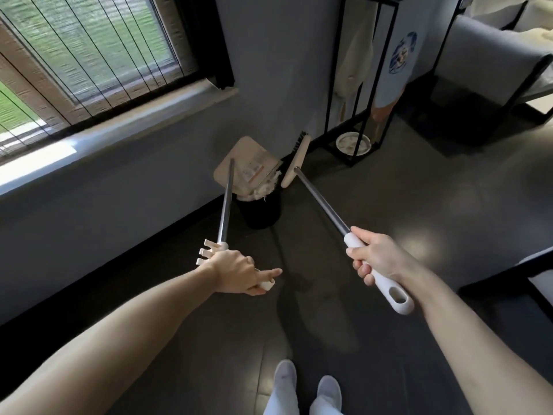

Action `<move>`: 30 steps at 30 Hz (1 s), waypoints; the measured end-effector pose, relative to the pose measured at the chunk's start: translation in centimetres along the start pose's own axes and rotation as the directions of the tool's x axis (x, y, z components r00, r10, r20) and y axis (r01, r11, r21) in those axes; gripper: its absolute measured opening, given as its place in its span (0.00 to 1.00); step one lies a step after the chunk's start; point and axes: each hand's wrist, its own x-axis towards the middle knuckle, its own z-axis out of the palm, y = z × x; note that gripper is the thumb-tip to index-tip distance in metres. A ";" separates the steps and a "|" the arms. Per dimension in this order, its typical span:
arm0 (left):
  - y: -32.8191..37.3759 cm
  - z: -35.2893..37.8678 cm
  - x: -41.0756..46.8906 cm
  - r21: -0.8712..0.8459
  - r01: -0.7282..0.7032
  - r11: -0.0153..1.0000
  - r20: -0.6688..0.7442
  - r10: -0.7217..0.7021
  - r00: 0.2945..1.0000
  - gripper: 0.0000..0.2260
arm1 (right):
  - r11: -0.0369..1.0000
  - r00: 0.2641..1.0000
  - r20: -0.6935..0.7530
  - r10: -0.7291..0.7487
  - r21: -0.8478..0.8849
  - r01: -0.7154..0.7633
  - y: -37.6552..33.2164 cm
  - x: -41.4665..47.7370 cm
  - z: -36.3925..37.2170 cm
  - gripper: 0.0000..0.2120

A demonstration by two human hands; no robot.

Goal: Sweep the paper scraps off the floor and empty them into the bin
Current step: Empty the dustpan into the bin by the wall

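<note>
no legible text; dustpan label (253,172) and blue garment emblem (402,53) too blurred

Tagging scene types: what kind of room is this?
Likely a home living room or bedroom: window with blinds, black metal rack hung with clothes, grey upholstered seat, and a small bin.
</note>
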 end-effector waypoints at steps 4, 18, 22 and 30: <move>-1.3 -1.4 -0.4 0.009 0.052 0.999 -0.102 -0.051 0.993 0.28 | 0.999 1.000 0.014 0.018 0.034 -0.018 0.3 -0.4 0.3 0.30; -2.2 -2.2 -2.3 0.021 0.186 0.982 -0.233 -0.176 0.956 0.28 | 1.000 0.999 0.045 0.000 -0.005 0.000 -0.3 -0.2 0.3 0.30; -3.6 -5.0 -4.5 -0.188 0.347 0.919 -0.272 -0.388 0.880 0.28 | 1.000 0.997 0.074 -0.015 -0.024 0.017 -1.8 -1.0 1.3 0.29; -9.3 -11.5 -14.5 -0.815 0.311 0.489 -0.334 -0.835 0.437 0.29 | 0.991 0.940 0.314 -0.130 0.022 0.129 -11.5 -6.4 3.0 0.17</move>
